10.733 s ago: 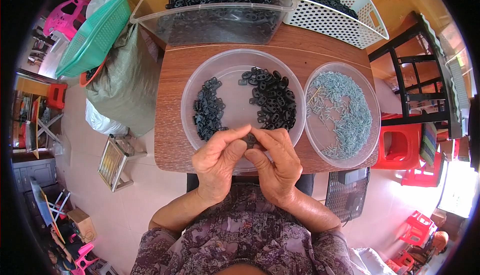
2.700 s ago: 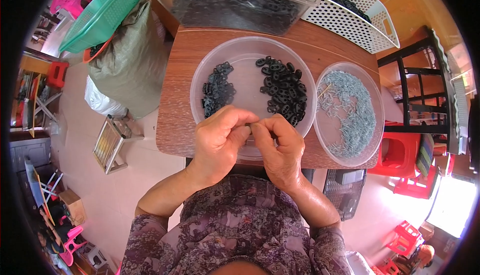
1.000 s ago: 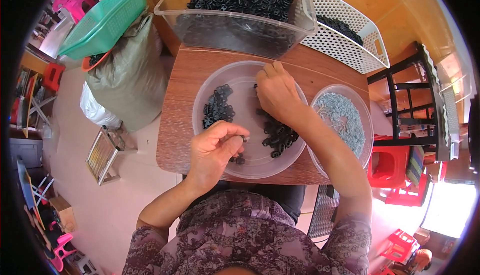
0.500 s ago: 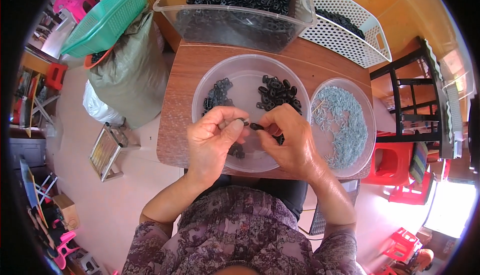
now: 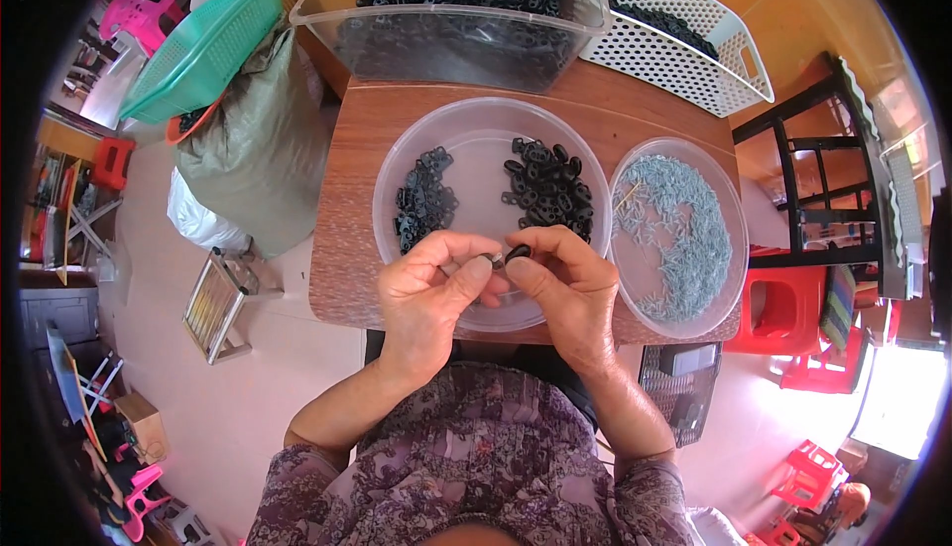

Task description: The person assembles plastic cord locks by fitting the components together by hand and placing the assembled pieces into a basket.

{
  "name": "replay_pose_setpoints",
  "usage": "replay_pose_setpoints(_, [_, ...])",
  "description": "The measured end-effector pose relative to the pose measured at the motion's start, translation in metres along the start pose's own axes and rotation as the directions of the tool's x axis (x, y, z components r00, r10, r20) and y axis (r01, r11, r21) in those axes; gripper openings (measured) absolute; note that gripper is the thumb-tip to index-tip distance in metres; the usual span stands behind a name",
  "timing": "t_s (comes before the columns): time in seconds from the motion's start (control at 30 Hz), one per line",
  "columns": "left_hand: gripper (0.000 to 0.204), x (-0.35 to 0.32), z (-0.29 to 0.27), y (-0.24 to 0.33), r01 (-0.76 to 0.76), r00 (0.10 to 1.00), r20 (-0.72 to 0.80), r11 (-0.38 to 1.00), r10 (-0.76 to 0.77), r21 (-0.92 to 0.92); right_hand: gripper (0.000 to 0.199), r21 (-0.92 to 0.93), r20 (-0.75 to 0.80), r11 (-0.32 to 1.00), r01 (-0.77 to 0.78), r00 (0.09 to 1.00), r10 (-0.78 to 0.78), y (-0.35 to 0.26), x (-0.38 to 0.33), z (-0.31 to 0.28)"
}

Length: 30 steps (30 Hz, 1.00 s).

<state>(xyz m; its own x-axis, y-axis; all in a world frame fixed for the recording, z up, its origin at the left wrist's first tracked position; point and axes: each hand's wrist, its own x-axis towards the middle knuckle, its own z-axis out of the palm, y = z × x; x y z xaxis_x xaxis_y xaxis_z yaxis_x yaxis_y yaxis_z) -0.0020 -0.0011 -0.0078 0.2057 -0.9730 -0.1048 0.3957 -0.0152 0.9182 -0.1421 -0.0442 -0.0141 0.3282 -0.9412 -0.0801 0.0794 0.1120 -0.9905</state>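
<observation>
Both hands meet over the near part of a round clear plastic tub [image 5: 476, 139]. My right hand [image 5: 570, 288] pinches a small glossy black oval plastic piece [image 5: 517, 253] between thumb and fingers. Close against it, my left hand [image 5: 431, 293] is closed in a pinch on a small dark piece [image 5: 495, 261], mostly covered by the fingertips. In the tub lie two heaps: flatter dark plastic pieces [image 5: 426, 199] on the left and glossy black oval pieces [image 5: 550, 184] on the right.
Right of the tub stands a round clear tray [image 5: 620, 278] of small silvery-blue pins [image 5: 694, 229]. A clear bin [image 5: 446, 50] of black pieces and a white perforated basket [image 5: 684, 70] line the table's [image 5: 347, 248] back. A full sack [image 5: 253, 149] stands left.
My right hand has shifted down from above the right heap and turned inward. Its oval piece now sits tilted against my left fingertips. The view has moved slightly.
</observation>
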Motion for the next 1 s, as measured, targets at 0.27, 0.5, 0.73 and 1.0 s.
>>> replay_pose_setpoints(0.27, [0.017,-0.002,-0.002,-0.005,0.035,0.999,0.027,0.999,-0.034,-0.025,0.017,0.144,-0.129,0.990,-0.010,0.991,0.029,-0.006,-0.005,0.007])
replay_pose_setpoints(0.5, [0.020,-0.007,-0.004,0.005,0.100,0.995,0.015,0.993,-0.101,0.067,0.016,0.172,-0.069,0.980,-0.096,0.992,0.110,0.003,0.000,-0.008])
replay_pose_setpoints(0.73, [0.019,-0.010,0.002,0.009,0.050,0.999,-0.015,0.994,-0.049,0.095,0.015,0.368,0.013,0.896,-0.248,0.965,0.262,-0.003,0.005,-0.007])
replay_pose_setpoints(1.0, [0.021,-0.009,0.002,0.008,0.083,0.996,-0.038,0.990,-0.079,0.118,0.014,0.280,-0.045,0.945,-0.169,0.981,0.188,-0.003,0.003,-0.002])
